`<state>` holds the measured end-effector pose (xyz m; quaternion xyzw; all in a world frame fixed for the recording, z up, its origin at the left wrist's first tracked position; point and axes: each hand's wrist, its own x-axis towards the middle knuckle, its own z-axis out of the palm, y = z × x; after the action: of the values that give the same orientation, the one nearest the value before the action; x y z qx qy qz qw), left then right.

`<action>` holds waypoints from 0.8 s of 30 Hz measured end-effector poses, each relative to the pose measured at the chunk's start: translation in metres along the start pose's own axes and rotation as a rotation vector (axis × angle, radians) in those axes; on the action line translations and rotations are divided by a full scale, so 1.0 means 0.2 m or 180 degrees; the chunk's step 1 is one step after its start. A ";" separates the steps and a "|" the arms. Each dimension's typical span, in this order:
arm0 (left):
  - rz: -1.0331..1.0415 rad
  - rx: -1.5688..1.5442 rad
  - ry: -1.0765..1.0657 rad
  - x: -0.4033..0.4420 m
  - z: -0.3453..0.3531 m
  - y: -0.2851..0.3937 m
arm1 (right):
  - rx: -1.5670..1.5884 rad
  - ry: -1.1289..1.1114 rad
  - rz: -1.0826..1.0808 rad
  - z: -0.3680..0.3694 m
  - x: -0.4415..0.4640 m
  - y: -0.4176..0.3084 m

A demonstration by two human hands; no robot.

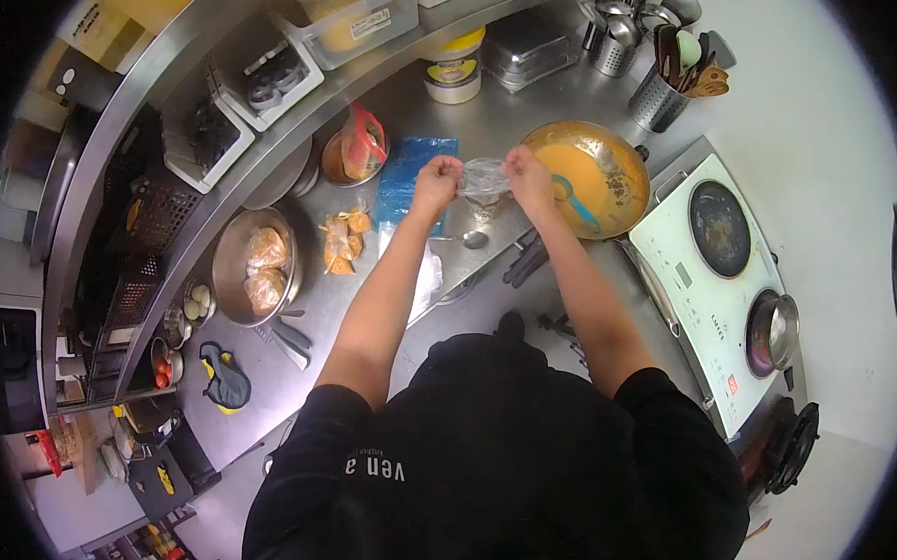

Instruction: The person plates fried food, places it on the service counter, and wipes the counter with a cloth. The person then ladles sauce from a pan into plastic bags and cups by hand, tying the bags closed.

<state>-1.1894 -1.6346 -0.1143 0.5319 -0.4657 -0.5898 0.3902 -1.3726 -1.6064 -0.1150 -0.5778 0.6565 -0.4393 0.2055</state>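
A clear plastic bag (483,175) is stretched between my two hands above the steel counter. My left hand (438,185) pinches its left edge, and my right hand (529,179) pinches the right edge. Beneath the bag is what looks like a small clear container, mostly covered by it. A metal spoon (476,240) lies just below. Right of my right hand sits a wide pan (632,162) of orange sauce, with a teal ladle (583,210) in it. Blue plastic bags (396,187) lie flat beside my left hand.
Filled, tied small bags (342,242) and a steel bowl (231,299) holding wrapped portions stand on the left. A pot (335,165) with a red-edged bag is farther back. On the right is a double cooktop (691,289). Utensil holders (658,103) stand at the back; a shelf (378,35) overhangs the counter.
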 end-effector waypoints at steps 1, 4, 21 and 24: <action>0.0130 0.0302 0.0074 0.00 0.01 0.01 | -0.0061 -0.0018 -0.0180 0.03 0.01 0.04; 0.0282 0.0685 0.0187 0.02 0.03 0.02 | -0.0104 -0.0157 -0.0072 0.06 0.04 0.05; -0.1135 -0.1100 -0.0142 0.12 -0.05 -0.24 | -0.1388 -0.0343 -0.0175 0.05 -0.08 0.07; -0.1185 -0.1355 -0.0048 0.07 -0.03 -0.23 | -0.0566 -0.0307 0.0225 0.01 -0.07 0.13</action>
<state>-1.1838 -1.6372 -0.1631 0.5100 -0.2286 -0.7398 0.3746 -1.3820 -1.5946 -0.1409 -0.5907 0.7022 -0.3435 0.2002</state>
